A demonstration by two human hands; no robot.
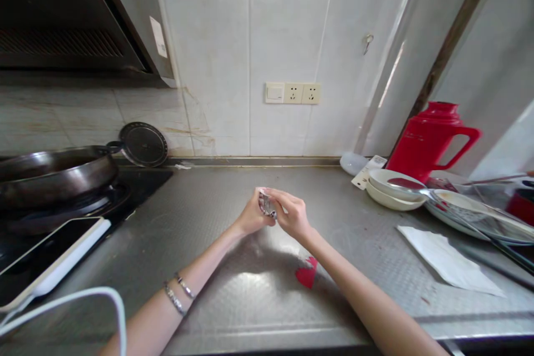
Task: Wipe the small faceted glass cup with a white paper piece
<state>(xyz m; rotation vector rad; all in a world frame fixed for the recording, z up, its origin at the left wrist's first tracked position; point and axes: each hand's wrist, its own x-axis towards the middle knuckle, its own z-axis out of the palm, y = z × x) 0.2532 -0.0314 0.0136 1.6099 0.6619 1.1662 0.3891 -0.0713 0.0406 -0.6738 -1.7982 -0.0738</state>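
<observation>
Both hands meet over the middle of the steel counter (200, 295). My left hand (251, 215) is closed around a small, shiny, clear-and-silvery object (267, 204); its exact kind is unclear, as the fingers cover much of it. From the other side, the bent fingers of my right hand (294, 216) close on the same object near its top. Below my right wrist, a small red piece with a jagged upper edge (306, 273) lies flat on the counter.
At left, a metal pan (54, 178) sits on the stove, with a phone (54, 253) and white cable (104, 292) nearer me. At right are a red thermos (425, 142), stacked bowls (394, 200), a white paper (448, 261), plates and utensils.
</observation>
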